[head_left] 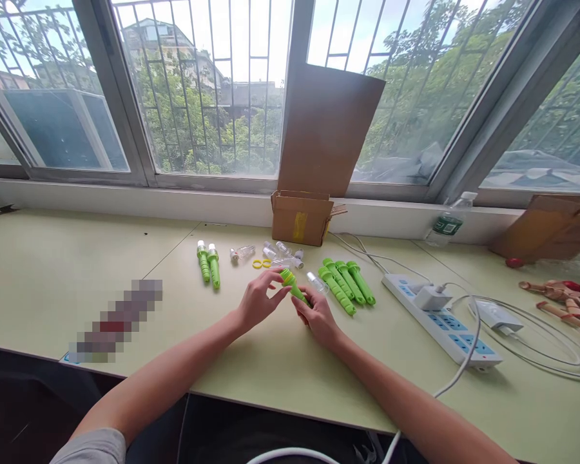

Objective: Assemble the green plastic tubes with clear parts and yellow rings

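Observation:
A green plastic handle [290,281], with a yellow ring around its wider top, is held tilted above the table. My right hand [320,318] wraps its lower part. At the top end, the thumb and fingers of my left hand [257,300] close around the ringed part. Just beyond my right hand lies a clear plastic tube [318,282]. To its right rest several more green handles [337,290] with grooved bodies. Two yellow rings [261,263] lie near other clear tubes [280,256]. Farther left are two green handles with white tips [209,263].
A small cardboard box [299,218] stands open by the window. On the right are a power strip [442,322] with white cables, a plastic bottle [450,220] and jointed wooden pieces [563,299]. A pixelated patch [120,319] covers something at left.

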Demonstrator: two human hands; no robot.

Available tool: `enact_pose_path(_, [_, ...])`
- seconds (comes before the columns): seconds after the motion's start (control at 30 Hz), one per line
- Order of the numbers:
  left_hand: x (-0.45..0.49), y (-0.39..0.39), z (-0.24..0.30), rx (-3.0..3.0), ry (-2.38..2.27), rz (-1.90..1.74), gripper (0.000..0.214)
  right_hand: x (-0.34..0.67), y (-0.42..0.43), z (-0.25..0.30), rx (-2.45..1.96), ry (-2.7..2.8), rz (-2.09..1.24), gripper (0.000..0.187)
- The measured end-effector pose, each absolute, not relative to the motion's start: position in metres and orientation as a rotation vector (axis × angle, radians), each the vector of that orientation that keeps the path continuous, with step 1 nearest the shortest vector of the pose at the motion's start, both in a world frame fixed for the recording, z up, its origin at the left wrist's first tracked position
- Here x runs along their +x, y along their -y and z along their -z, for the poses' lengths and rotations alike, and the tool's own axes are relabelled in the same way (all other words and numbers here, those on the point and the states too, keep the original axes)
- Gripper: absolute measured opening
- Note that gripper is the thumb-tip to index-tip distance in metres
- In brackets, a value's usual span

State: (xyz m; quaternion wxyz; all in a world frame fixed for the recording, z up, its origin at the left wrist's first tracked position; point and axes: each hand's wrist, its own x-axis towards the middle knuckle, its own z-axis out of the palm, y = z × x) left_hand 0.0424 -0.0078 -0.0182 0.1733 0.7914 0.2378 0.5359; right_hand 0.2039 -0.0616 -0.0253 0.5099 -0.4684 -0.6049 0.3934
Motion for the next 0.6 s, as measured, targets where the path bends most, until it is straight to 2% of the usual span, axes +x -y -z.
enact_pose_path(0.33, [0.0416, 0.0054, 0.0192, 2.25, -0.624, -1.491, 0.018, 0.2071, 0.0609, 0.0258, -1.113, 1.452, -1.042, 0.035])
enact_pose_path(0.6, [0.0406, 0.0021, 0.0194, 2.234, -0.525, -1.519, 0.01, 0.2085, 0.061, 0.0269, -1.116, 1.468, -1.054, 0.03])
